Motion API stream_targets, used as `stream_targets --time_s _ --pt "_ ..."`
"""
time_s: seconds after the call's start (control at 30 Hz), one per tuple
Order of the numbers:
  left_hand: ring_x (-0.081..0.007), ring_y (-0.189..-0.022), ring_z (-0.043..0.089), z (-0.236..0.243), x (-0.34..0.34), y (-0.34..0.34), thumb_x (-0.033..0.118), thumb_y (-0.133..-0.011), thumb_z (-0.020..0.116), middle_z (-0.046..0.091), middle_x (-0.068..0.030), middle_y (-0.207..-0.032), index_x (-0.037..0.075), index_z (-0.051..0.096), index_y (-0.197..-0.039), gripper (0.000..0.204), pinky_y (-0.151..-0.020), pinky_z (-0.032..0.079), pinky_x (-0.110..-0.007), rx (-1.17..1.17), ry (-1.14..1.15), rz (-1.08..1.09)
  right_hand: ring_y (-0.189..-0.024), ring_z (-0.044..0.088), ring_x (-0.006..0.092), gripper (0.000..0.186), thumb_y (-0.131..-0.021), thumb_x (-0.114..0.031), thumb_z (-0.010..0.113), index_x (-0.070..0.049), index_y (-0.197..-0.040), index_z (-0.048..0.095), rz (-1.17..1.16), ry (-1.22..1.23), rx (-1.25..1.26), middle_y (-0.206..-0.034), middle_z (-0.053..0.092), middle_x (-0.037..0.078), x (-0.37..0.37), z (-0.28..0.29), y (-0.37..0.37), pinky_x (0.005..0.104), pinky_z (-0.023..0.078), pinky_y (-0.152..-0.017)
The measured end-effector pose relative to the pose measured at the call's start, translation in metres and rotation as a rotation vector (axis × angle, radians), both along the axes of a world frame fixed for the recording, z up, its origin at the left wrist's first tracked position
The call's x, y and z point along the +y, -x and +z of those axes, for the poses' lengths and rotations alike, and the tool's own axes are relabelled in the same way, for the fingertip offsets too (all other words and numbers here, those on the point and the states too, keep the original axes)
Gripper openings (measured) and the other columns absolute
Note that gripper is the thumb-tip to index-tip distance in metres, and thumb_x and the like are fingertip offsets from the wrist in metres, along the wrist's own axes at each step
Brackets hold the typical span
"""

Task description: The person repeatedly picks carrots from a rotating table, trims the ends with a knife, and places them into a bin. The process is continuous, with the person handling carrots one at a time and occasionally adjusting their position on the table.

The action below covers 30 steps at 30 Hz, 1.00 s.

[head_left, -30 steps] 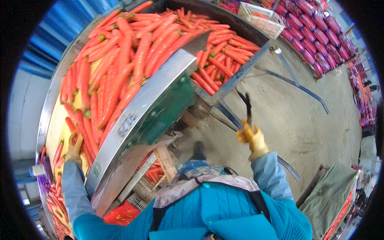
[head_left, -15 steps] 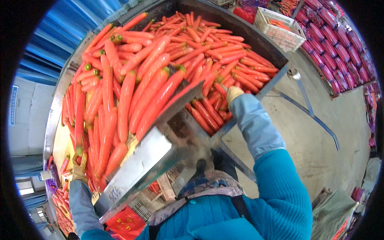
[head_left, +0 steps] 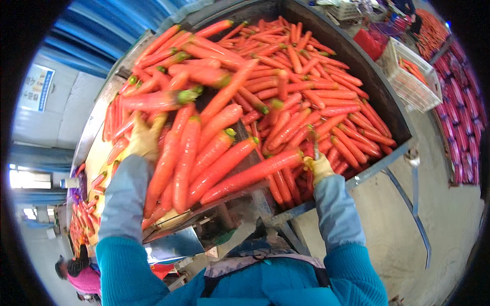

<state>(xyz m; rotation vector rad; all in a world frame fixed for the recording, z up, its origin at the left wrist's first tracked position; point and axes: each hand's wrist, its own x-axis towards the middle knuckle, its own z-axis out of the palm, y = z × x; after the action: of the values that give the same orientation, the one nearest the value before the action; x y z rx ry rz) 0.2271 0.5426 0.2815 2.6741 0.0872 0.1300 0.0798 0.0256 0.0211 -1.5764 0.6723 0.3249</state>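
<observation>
Large orange-red carrots (head_left: pixel 189 158), some with green tops, lie heaped on the yellow work surface (head_left: pixel 97 153) at left. My left hand (head_left: pixel 144 140), in a yellowish glove, reaches into this heap with thumb and fingers apart; a carrot (head_left: pixel 155 101) lies just past its fingertips and partly hides them. At right, my gloved right hand (head_left: pixel 320 168) is closed at the near edge of a dark metal bin (head_left: pixel 395 109) full of smaller carrots (head_left: pixel 326 97). A thin upright piece (head_left: pixel 315 148) sticks up from its fingers; its kind is unclear. One long carrot (head_left: pixel 255 176) points toward this hand.
A white plastic crate (head_left: pixel 411 76) with carrots stands beyond the bin. Purple-red bagged bundles (head_left: pixel 459 112) are stacked at far right. Bent metal bars (head_left: pixel 416 214) jut out by the bin's right side. A person in pink (head_left: pixel 84 279) is at lower left.
My left hand has moved from the near left edge up into the carrot heap. Several carrots there have shifted right, toward the bin. The view has turned, and my right hand has come nearer.
</observation>
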Motion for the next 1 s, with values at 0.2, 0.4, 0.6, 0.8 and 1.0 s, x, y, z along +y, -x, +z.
stream_targets --time_s 0.2,0.4,0.6,0.8,1.0 --pt "-0.0339 -0.118 0.063 -0.026 -0.092 -0.140 0.029 -0.096 0.066 0.062 -0.0205 -0.131 0.007 0.050 -0.143 0.054 -0.103 0.051 -0.046 -0.251 0.355 -0.290 -0.077 0.070 0.0228 0.024 -0.090 -0.008 0.072 0.001 -0.111 0.062 -0.283 -0.313 -0.276 -0.092 0.072 0.013 -0.017 0.024 0.023 0.0345 0.058 -0.071" --pt "-0.0267 -0.112 0.065 0.005 -0.199 -0.233 0.021 -0.093 0.075 0.063 -0.0137 -0.130 0.010 0.050 -0.144 0.058 -0.098 0.054 -0.047 0.268 1.527 -0.537 -0.085 0.072 0.0264 0.037 -0.094 -0.012 0.071 0.003 -0.126 0.061 -0.493 -0.323 -0.279 -0.103 0.074 0.018 -0.043 0.079 0.061 0.0375 0.060 -0.078" --pt "-0.0238 -0.129 0.054 0.070 -0.108 -0.180 0.043 -0.097 0.069 0.054 -0.0143 -0.146 0.011 0.049 -0.149 0.065 -0.109 0.045 -0.039 0.017 0.703 -0.563 -0.084 0.072 0.0263 0.045 -0.094 -0.015 0.071 0.003 -0.132 0.056 -0.537 -0.329 -0.288 -0.104 0.073 0.019 -0.043 0.097 0.086 0.0365 0.060 -0.078" --pt "-0.0276 -0.125 0.056 0.025 0.167 -0.103 0.035 -0.098 0.068 0.055 -0.0175 -0.142 0.008 0.040 -0.151 0.066 -0.102 0.048 -0.041 -0.479 0.619 0.519 -0.089 0.072 0.0275 0.046 -0.095 -0.014 0.068 0.005 -0.134 0.053 -0.506 -0.349 -0.281 -0.108 0.072 0.020 -0.048 0.098 0.094 0.0380 0.059 -0.083" --pt "-0.0303 -0.123 0.056 -0.044 0.307 -0.065 0.024 -0.097 0.062 0.049 -0.0174 -0.146 0.019 0.032 -0.157 0.068 -0.096 0.052 -0.043 -0.169 0.831 0.809 -0.097 0.071 0.0321 0.055 -0.094 -0.022 0.070 0.007 -0.136 0.051 -0.434 -0.301 -0.280 -0.110 0.072 0.021 -0.052 0.097 0.090 0.0407 0.058 -0.090"
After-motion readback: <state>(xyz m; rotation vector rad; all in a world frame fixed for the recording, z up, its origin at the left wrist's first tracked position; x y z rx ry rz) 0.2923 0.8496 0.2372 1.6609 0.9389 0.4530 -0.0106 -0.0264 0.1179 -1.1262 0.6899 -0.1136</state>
